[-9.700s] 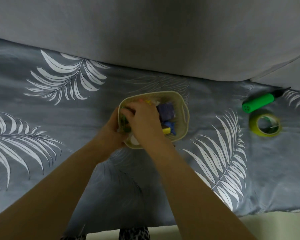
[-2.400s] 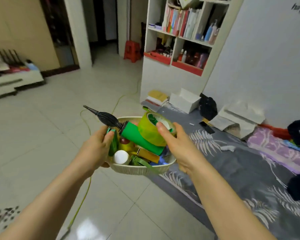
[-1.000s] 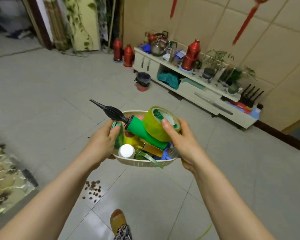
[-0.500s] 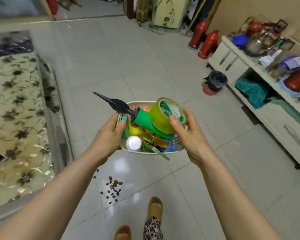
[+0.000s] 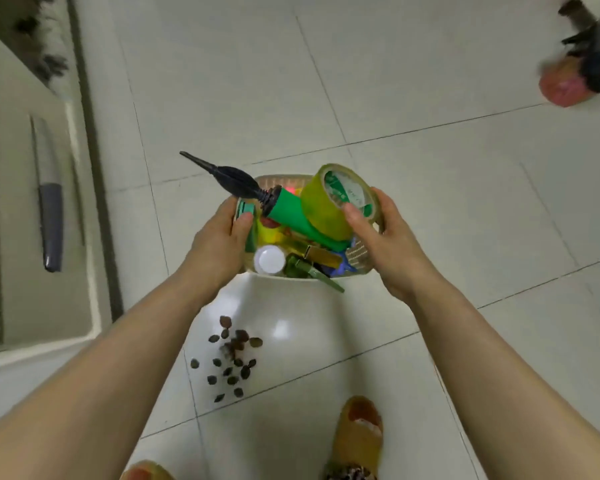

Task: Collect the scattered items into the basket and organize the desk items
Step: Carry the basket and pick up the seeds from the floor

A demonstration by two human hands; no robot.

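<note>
Since a moment ago the view has tipped down to bare tiles (seeds scattered underfoot), while left hand (image 5: pixel 219 245) and right hand (image 5: pixel 388 244) still grip the full basket (image 5: pixel 359 252), right thumb pressing the tape roll (image 5: pixel 333 202).

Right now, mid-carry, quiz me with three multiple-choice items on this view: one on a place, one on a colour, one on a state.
1. Where does the tape roll sit?
A. on the floor tiles
B. on top of the basket's load, at its right side
C. on the counter at left

2. What colour is the body of the hand pump?
A. green
B. red
C. white

3. How is the basket supported?
A. it rests on the floor
B. one hand carries it
C. both hands hold it above the floor

Key: 1 B, the roll leans on the pump under the right hand thumb. 2 A, a green barrel with a black nozzle. 3 C, the left hand grips the opposite rim.
</note>
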